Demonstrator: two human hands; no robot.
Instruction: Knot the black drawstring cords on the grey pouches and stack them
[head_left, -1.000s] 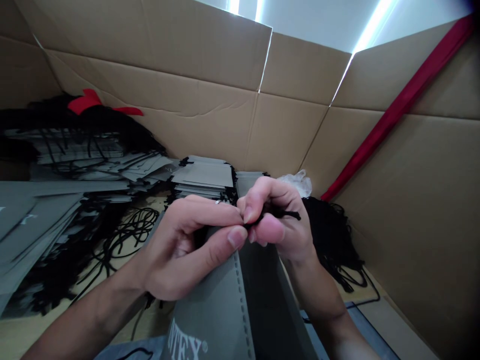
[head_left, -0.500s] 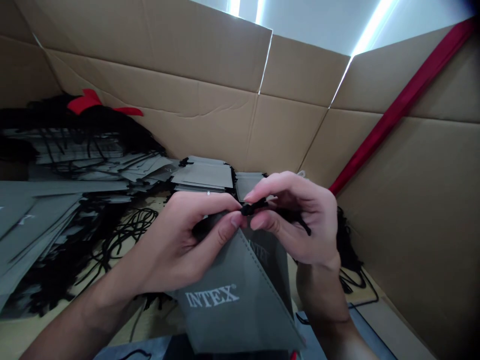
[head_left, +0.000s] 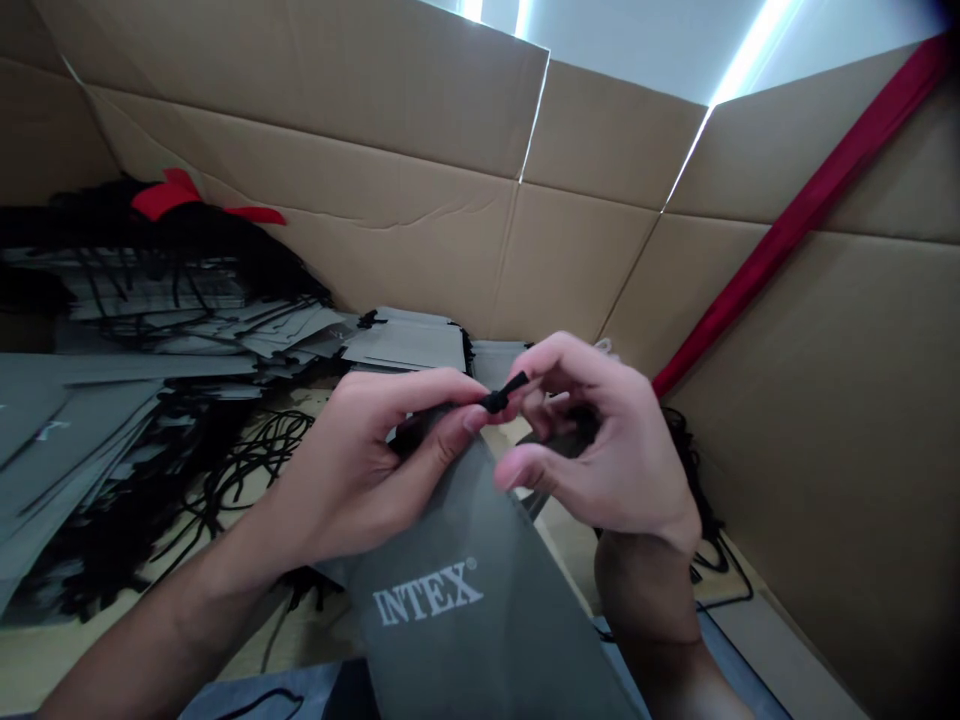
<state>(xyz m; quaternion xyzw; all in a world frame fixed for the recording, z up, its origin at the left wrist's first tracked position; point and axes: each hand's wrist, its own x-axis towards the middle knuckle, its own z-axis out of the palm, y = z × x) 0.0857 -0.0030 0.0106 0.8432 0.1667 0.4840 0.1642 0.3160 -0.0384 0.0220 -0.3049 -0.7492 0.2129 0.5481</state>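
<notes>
Left hand (head_left: 356, 460), centre of frame: thumb and forefinger closed in a pinch on the black braided cord (head_left: 496, 401), just beside its small, tight-looking knot. Right hand (head_left: 622, 440), right of centre: thumb dropped clear and parted from the fingers, forefinger tip at the cord's short end; whether it pressed on that end could not be told.

Change noted: half a second earlier the right thumb and forefinger stood close about the knot; a second earlier they pinched the cord. The thumb had since come away, leaving the knot in plain view, its end slanting up and right. Judged from this, the knot was formed and the pulling on it finished or nearly so.

Item in work: one flat grey fabric pouch (head_left: 487, 650), white INTEX lettering, hanging below the left fingertips into the lower centre, printed face now toward the camera.

Surroundings: loose tangle of thin black cords (head_left: 247, 455), left of centre; spread pile of grey corded pouches (head_left: 82, 410), left edge; neat stack of grey pouches (head_left: 405, 345), behind the hands; bright red flat strip (head_left: 165, 198), upper left; dark red band (head_left: 810, 205), upper right, against tan cardboard walls (head_left: 337, 170).
</notes>
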